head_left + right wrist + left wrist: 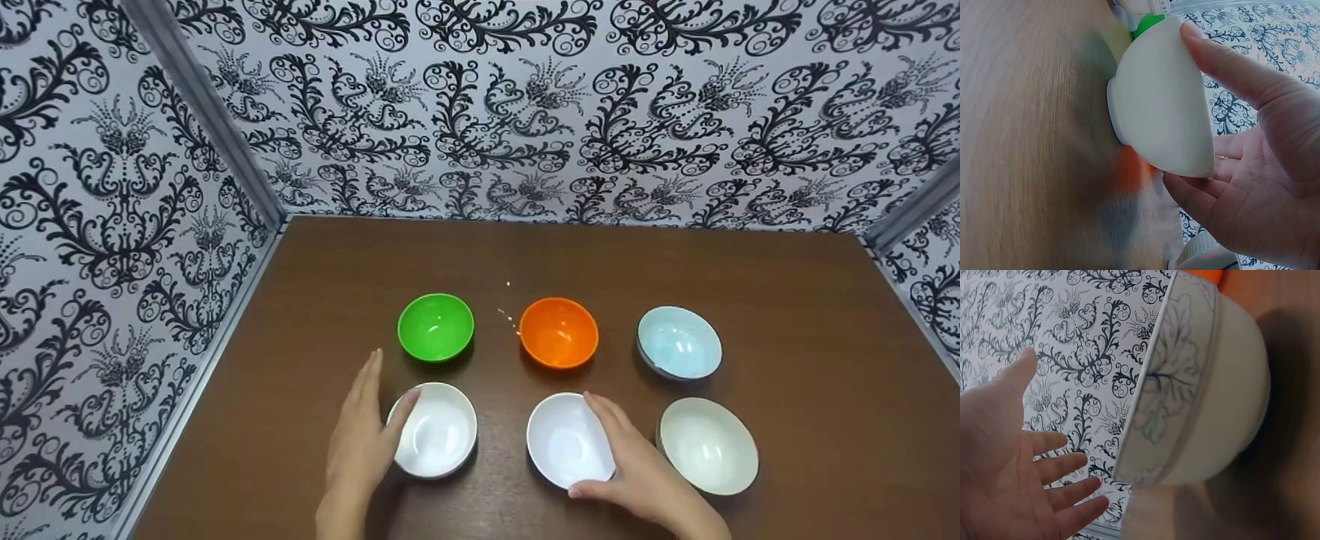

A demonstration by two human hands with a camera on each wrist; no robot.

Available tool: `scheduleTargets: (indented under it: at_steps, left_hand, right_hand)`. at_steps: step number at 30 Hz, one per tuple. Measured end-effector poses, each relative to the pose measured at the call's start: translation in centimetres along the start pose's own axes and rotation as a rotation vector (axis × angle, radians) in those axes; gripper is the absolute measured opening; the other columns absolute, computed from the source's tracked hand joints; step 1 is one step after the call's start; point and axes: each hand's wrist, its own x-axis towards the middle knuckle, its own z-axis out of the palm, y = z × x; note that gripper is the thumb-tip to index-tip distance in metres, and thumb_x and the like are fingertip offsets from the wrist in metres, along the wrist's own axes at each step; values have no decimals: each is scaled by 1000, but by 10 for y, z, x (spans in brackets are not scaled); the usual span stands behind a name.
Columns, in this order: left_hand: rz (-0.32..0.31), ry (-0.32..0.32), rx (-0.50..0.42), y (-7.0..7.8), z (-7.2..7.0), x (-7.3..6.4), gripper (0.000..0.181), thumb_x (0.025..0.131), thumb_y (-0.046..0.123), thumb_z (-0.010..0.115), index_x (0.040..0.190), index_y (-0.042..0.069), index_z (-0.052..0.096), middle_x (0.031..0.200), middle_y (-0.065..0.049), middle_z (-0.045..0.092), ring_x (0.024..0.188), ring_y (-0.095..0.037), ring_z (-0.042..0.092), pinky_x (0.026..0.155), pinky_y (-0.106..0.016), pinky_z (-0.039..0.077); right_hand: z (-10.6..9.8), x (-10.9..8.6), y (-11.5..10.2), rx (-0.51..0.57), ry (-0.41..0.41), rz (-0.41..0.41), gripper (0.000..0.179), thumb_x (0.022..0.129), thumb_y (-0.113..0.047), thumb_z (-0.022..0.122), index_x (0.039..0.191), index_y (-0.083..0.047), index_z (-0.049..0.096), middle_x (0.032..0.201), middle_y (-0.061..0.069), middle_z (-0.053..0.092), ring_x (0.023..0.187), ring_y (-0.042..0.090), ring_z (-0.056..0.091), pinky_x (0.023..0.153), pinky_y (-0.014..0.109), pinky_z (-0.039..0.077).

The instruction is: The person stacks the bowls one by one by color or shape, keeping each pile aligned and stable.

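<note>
Two white bowls stand at the near side of the table. My left hand [362, 431] is beside the left white bowl [439, 435], its thumb over the near-left rim. In the left wrist view this hand [1027, 467] has its fingers spread and holds nothing; the bowl [1224, 388] shows a leaf-patterned band outside. The other, plain white bowl [566, 442] is gripped by my right hand [630, 465], thumb at the near rim and fingers at the far side. From the right wrist, the thumb and fingers [1193, 197] span that bowl [1162, 101]; whether it touches the table, I cannot tell.
Behind stand a green bowl [436, 328], an orange bowl [559, 333] and a light blue bowl [679, 343]. A cream bowl [708, 446] sits close to the right hand. Small light specks [510, 319] show near the orange bowl. Patterned walls [525, 112] border the brown table [375, 255].
</note>
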Motion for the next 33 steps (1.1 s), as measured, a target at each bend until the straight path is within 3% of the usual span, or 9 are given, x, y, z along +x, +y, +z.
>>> scheduleTargets:
  at_steps: [6, 13, 27, 33]
  left_hand:
    - [-57, -29, -161, -8, 3, -7, 70, 100, 53, 49, 158, 18, 30, 161, -13, 34, 148, -38, 32, 118, -62, 28]
    - [-34, -13, -274, -18, 9, -12, 57, 103, 34, 53, 151, 8, 41, 147, -19, 53, 140, -39, 45, 115, -60, 32]
    - [-62, -19, -428, -29, 20, -21, 47, 104, 22, 51, 146, 1, 46, 149, -18, 51, 137, -33, 50, 113, -44, 42]
    - [-76, -25, -449, -31, 23, -22, 44, 103, 18, 51, 144, 2, 50, 148, -18, 52, 140, -31, 45, 114, -39, 39]
  right_hand:
    - [-1, 2, -3, 13, 4, 1, 118, 67, -56, 86, 156, -7, 26, 159, 18, 31, 138, 37, 43, 110, 62, 38]
    - [-1, 4, -4, 7, 10, -6, 119, 67, -57, 85, 156, -7, 26, 159, 16, 31, 138, 34, 43, 110, 62, 39]
    - [4, 1, 0, 10, 58, -42, 119, 64, -54, 88, 156, -6, 29, 158, 13, 35, 137, 31, 46, 108, 55, 44]
    - [5, 1, 1, 36, 50, -15, 120, 65, -54, 88, 157, -8, 27, 158, 13, 32, 138, 33, 44, 108, 59, 42]
